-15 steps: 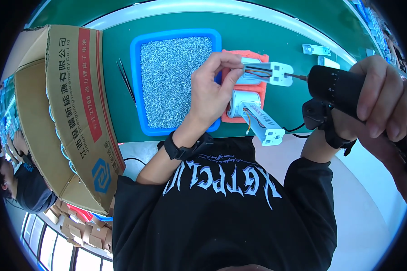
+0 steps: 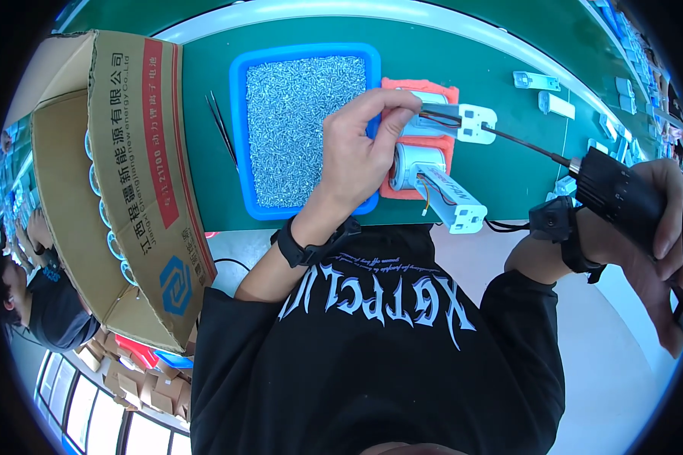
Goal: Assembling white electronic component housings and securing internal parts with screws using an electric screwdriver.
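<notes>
My left hand (image 2: 364,144) is closed, thumb and forefinger pinching the farther white device (image 2: 476,124) by its open handle, where thin wires show. My right hand (image 2: 664,220) wraps round a black electric screwdriver (image 2: 622,193). Its long thin bit points left, the tip at the square end plate of that handle; whether it touches cannot be made out. A second white device (image 2: 454,203), with a round body and an open handle with wires, lies just nearer. Both round bodies rest on an orange cloth pad (image 2: 411,193).
A blue tray (image 2: 237,114) full of small metal screws stands left of the pad. Black tweezers (image 2: 221,129) lie beside it. A large open cardboard box (image 2: 140,152) is at far left. White parts (image 2: 556,105) lie at back right. Another person (image 2: 45,296) sits at the left edge.
My right hand has drawn the screwdriver right and nearer to me, and more of the bit shows. My left hand keeps its pinch on the handle. The whole view has shifted slightly.
</notes>
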{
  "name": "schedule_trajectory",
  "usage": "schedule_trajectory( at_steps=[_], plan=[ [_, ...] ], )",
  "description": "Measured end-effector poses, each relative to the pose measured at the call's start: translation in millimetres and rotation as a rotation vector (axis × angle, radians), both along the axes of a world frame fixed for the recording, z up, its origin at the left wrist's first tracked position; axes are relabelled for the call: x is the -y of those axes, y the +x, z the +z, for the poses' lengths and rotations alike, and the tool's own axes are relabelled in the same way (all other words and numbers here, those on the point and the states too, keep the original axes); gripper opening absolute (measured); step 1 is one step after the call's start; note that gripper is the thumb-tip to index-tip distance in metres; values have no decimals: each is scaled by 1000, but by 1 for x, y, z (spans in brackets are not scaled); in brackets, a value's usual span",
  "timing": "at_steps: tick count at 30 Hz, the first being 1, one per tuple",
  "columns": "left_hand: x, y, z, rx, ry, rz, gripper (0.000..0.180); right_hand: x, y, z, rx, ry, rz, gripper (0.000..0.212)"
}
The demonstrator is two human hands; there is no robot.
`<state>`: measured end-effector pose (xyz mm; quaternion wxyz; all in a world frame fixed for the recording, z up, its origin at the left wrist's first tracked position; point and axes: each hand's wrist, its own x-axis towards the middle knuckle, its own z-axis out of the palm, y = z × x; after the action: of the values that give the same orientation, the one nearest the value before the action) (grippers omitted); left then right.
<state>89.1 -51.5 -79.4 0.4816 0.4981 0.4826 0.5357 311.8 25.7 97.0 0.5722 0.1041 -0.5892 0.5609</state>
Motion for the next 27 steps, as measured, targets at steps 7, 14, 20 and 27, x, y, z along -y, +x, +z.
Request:
schedule_trajectory(
  at_steps=[7, 14, 20, 27],
  plan=[
    [2, 5, -3, 145, 100, 3, 14, -7, 43, 4, 49, -101, 10, 49],
    [1, 5, -3, 165, 81, -21, 14, -3, 43, 7, 44, -114, -52, 52],
    [6, 4, 2, 190, 69, -56, 15, 6, 23, 2, 95, -85, -103, 47],
    [-9, 0, 2, -296, 281, -59, 33, 14, 5, -7, 167, -75, -154, 41]
  ],
)
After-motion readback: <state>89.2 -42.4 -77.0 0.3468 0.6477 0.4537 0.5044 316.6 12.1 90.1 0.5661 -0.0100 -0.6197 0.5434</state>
